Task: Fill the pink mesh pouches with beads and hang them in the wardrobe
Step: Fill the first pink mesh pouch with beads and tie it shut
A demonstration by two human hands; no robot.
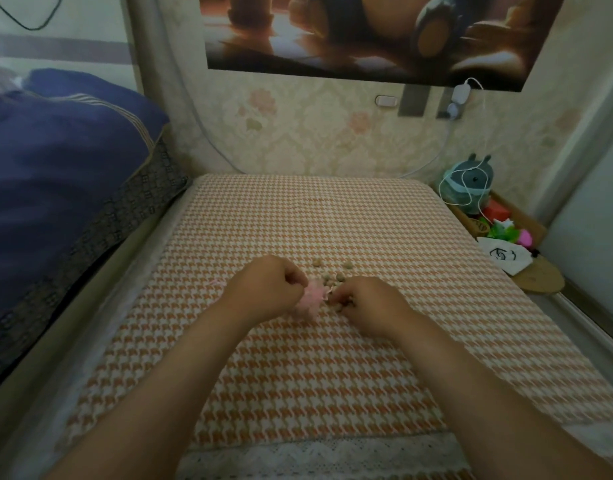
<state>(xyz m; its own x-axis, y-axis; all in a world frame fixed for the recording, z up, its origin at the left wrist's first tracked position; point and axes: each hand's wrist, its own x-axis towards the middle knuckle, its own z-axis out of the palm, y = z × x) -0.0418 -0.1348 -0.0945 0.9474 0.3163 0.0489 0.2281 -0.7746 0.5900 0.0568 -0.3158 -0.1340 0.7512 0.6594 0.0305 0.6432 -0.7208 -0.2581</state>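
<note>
My 2 bare arms reach forward over an orange-and-white houndstooth cover [298,375], seen from my own head looking down.

My left hand [267,289] is curled, its fingers and thumb pinching the top of a pink mesh pouch [308,301]. The pouch lies on the cover between my 2 hands, touching the left one. I judge that I hold it by the rim to keep the mouth lifted and turned toward the beads.

My right hand [367,303] sits just right of the pouch. Its fingers bend down onto small tan beads [339,277] beside the pouch mouth. The fingertips are hidden, so I cannot tell whether a bead is actually pinched.

More beads lie loose on the cover just beyond both hands, a few stragglers slightly farther out. Keeping them this close to the opening makes each transfer short. The soft cover probably stops them rolling away.

A thin pink strand, perhaps a drawstring, shows just left of my left hand.

Filling looks underway. No wardrobe is in view, so hanging is not yet done.

Far to the left of my left hand lies a dark blue quilt [55,161]. Well beyond my right hand, a grey-green plush toy [469,181] sits against the wall.
</note>
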